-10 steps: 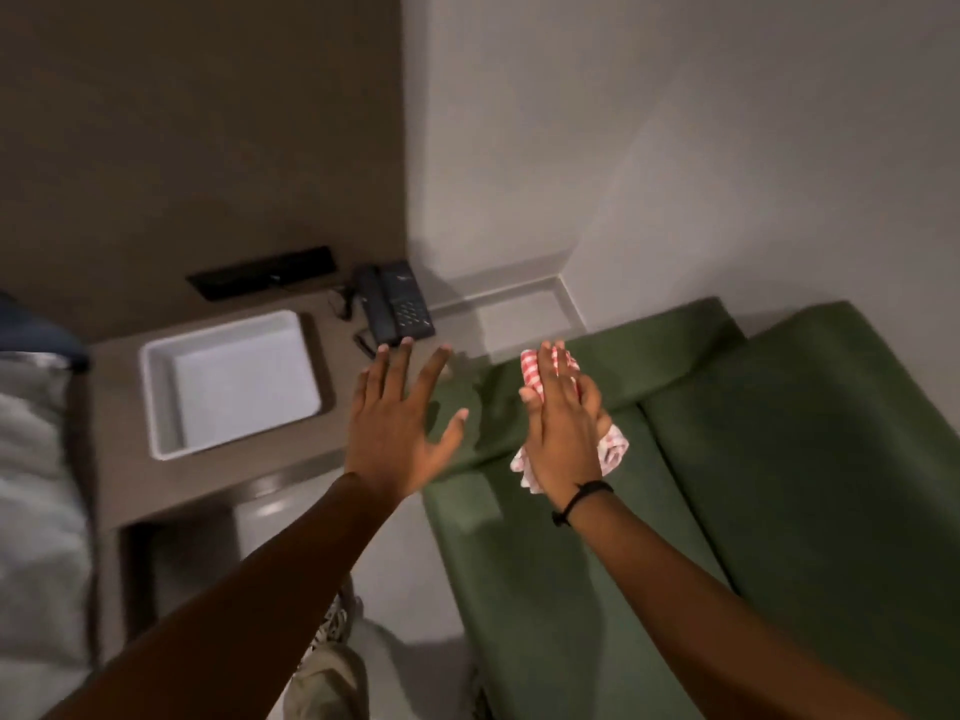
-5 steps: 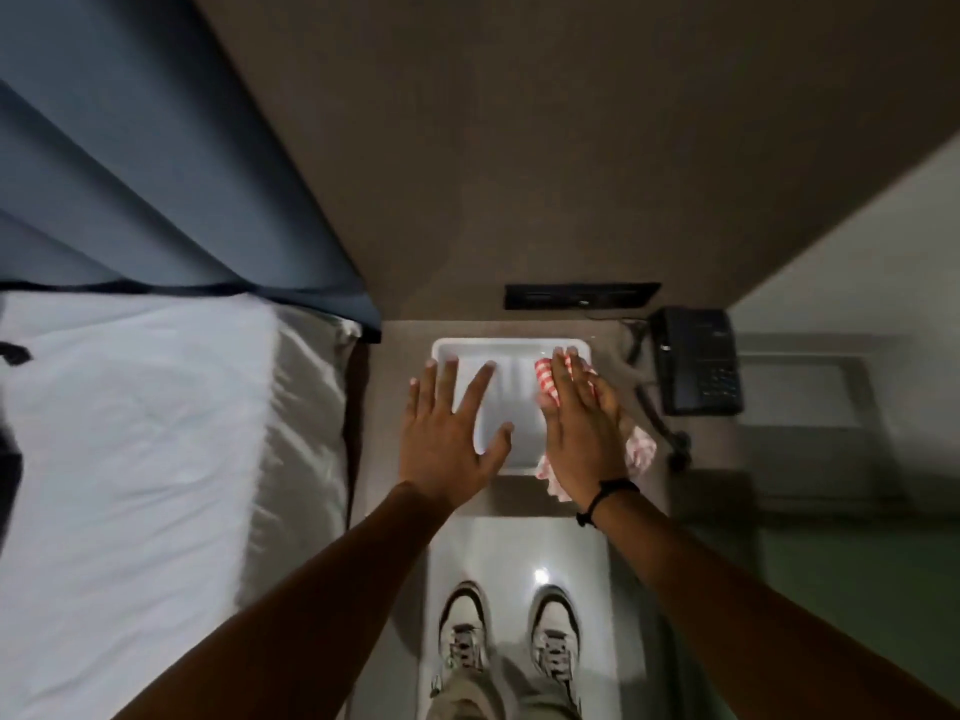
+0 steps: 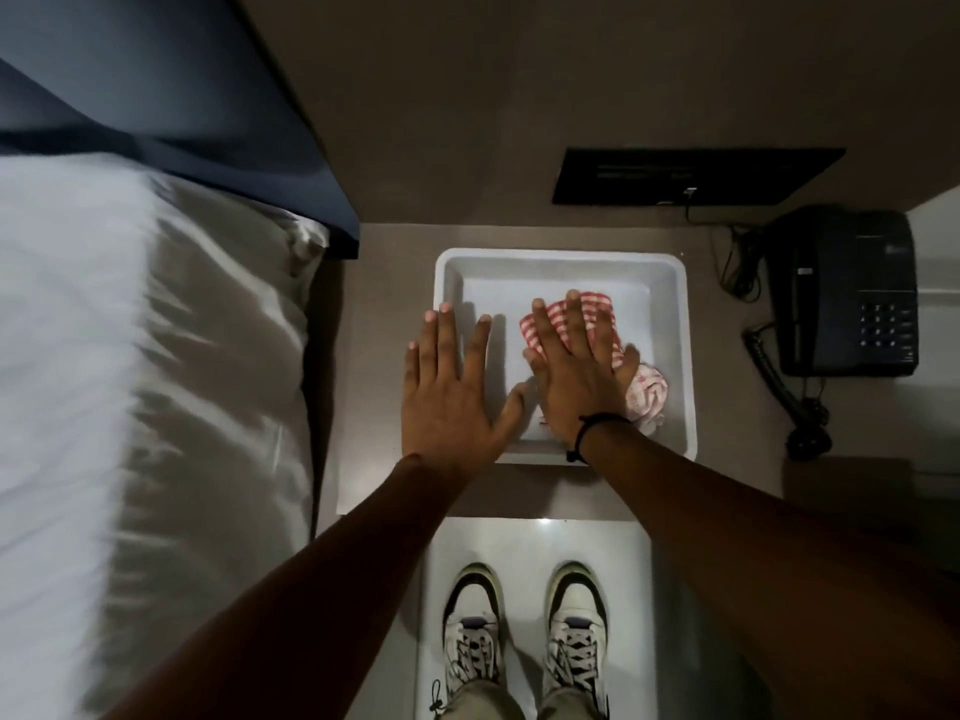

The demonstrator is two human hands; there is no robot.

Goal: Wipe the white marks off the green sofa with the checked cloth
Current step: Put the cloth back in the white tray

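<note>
The red-and-white checked cloth (image 3: 645,394) lies bunched under my right hand (image 3: 571,379), inside a white tray (image 3: 561,256). My right hand is flat with its fingers stretched forward and the cloth pinned beneath the palm. A black band circles that wrist. My left hand (image 3: 449,402) is open with fingers apart, hovering over the tray's left rim and holding nothing. The green sofa and its white marks are out of view.
The tray sits on a grey bedside table (image 3: 727,407). A black telephone (image 3: 852,293) with a coiled cord stands to its right, under a black wall panel (image 3: 691,174). A bed with white bedding (image 3: 104,356) fills the left. My shoes (image 3: 472,631) stand on the pale floor.
The view has swung left from the green sofa to the bedside table. Both hands moved with it, and the cloth under my right hand is now over the white tray.
</note>
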